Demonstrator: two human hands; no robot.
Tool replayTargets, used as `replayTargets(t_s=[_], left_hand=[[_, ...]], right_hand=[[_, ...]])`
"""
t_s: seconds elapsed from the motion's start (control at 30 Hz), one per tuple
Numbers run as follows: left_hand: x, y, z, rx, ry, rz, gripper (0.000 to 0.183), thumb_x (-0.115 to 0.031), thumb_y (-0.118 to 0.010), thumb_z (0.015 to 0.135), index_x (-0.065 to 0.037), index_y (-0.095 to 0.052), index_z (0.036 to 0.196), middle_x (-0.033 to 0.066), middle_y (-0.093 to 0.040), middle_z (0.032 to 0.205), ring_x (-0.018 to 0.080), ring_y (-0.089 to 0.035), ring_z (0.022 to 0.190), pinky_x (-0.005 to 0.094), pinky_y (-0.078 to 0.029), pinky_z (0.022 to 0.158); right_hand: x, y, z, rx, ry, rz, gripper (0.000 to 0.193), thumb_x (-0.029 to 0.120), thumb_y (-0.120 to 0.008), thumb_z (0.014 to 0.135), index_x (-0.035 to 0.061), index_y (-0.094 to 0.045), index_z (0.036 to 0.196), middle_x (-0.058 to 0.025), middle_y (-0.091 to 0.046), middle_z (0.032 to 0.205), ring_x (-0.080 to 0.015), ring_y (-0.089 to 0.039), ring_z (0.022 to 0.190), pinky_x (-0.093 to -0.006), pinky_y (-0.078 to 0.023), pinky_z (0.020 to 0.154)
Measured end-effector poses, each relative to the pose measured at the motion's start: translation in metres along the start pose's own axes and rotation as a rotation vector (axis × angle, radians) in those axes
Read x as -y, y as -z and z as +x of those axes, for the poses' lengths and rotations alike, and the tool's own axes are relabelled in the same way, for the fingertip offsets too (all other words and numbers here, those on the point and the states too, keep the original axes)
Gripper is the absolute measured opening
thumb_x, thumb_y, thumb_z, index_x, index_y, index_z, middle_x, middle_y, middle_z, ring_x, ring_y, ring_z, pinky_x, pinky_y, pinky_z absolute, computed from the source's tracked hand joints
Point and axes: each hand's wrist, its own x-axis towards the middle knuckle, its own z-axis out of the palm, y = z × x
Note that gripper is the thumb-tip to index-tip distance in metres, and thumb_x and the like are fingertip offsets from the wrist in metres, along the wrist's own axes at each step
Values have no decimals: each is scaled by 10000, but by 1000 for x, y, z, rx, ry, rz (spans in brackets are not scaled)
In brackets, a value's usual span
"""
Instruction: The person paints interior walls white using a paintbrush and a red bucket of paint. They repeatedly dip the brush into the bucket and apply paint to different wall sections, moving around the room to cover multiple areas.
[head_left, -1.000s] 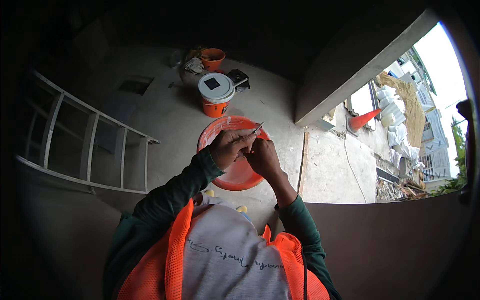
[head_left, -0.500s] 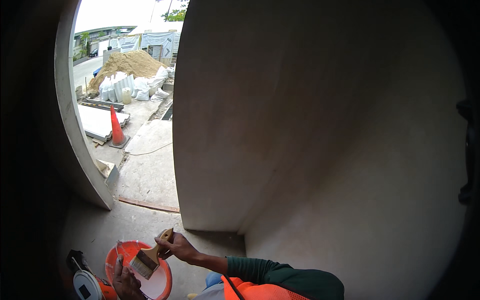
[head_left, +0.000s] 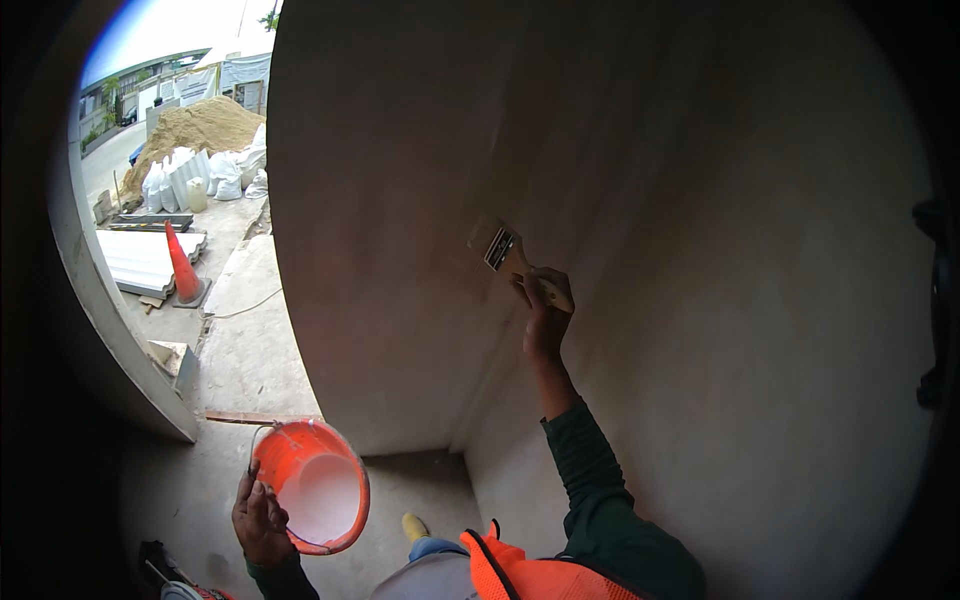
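Paintbrush raised higher, broad, flat, wooden-handled, dark-banded

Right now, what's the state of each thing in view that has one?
Round orange plastic bucket: uncovered, holding whitish liquid
Flat, wooden-handled paintbrush: held in the right fingers
Pointed orange traffic cone: upright on its base
Bulging white sacks: filled, bunched together
Corrugated white sheet: lying flat

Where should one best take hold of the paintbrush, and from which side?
Probably best by its pale handle, from the lower right, where the right hand holds it. The paintbrush slants, its bristles pointing to the upper left, so the handle end is easier to reach.
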Motion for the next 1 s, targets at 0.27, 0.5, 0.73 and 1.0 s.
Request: replayTargets(t_s=[0.27,0.5,0.73,1.0], left_hand=[[36,28,30,-83,-3,11,524,-142,-597,1011,25,-464,1489,-27,-562,796,-11,-358,473,157,-298,408],[49,55,31,-147,-88,143,507,-162,-542,1025,0,-477,1501,-31,-597,870,-14,-351,485,148,-276,415],[53,71,25,-255,-150,88,538,-175,-597,1014,-23,-464,1513,-24,-547,825,-18,-327,460,148,-255,396],[45,97,13,-301,-151,64,520,-191,-599,1014,-12,-484,1489,-28,-549,843,-20,-360,475,148,-287,397]], right_hand=[[-84,16,-45,591,311,-813,231,2,-767,846,130,-713,1031,-120,-696,1156,-316,-685,1106,-399,-581,925],[8,-9,104,208,769,-747,260,-59,-720,848,101,-692,1051,-133,-675,1112,-337,-689,1024,-412,-595,837],[-95,-19,-32,793,248,-1100,368,-19,-747,787,139,-703,1116,-176,-613,1296,-356,-654,1167,-430,-596,926],[-16,-68,63,462,587,-703,173,-27,-743,855,72,-685,983,-113,-687,958,-309,-693,936,-403,-577,782]])
